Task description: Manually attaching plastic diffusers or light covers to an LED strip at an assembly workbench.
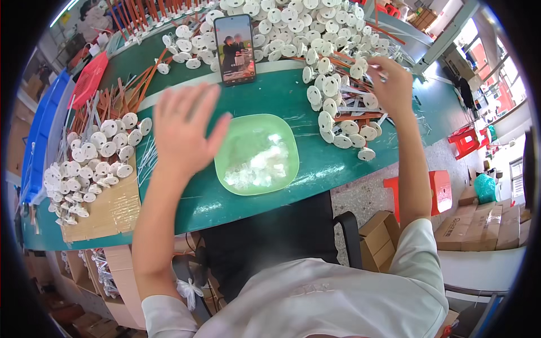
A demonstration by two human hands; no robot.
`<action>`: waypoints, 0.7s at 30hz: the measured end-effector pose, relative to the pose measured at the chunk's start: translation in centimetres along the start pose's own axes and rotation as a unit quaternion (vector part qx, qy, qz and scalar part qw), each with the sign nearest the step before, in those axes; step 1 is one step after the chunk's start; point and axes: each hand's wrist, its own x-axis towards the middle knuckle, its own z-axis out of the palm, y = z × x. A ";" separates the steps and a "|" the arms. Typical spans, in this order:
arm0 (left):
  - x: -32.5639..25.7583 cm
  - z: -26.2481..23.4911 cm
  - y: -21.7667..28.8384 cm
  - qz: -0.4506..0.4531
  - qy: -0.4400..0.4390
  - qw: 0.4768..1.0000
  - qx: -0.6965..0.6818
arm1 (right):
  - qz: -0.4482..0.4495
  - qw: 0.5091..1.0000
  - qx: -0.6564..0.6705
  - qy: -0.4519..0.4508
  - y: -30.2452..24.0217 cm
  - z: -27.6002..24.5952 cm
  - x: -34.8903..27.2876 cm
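My left hand (186, 127) hung spread wide beside the green tray (249, 124). My right hand (391, 87) was at the white disc-headed pieces (331, 85), heaped right; whether it gripped one, I could not tell.

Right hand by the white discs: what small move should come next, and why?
Perhaps draw one white disc clear of the pile: the right hand is at that disc, its grip unclear, while the left hand appears open and empty.

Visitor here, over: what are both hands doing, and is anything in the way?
Left hand open, blurred, by the green tray. Right hand at the white discs, grip unclear. Phone beyond the tray, seemingly blocking neither hand.
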 end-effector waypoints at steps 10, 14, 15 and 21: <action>-0.6 0.8 1.2 0.043 0.012 0.992 -0.118 | -0.062 0.951 -0.078 -0.293 7.9 -1.8 -1.6; -0.6 0.6 1.0 0.043 0.022 0.990 -0.135 | -0.039 0.934 -0.018 -0.354 8.7 -2.5 -0.4; -0.4 0.3 1.1 0.046 0.017 0.989 -0.140 | -0.051 0.933 -0.017 -0.356 8.9 -2.9 -0.3; -0.6 0.3 1.9 -0.038 -0.047 0.941 -0.334 | -0.220 0.970 -0.100 -0.024 -0.4 -3.3 -0.1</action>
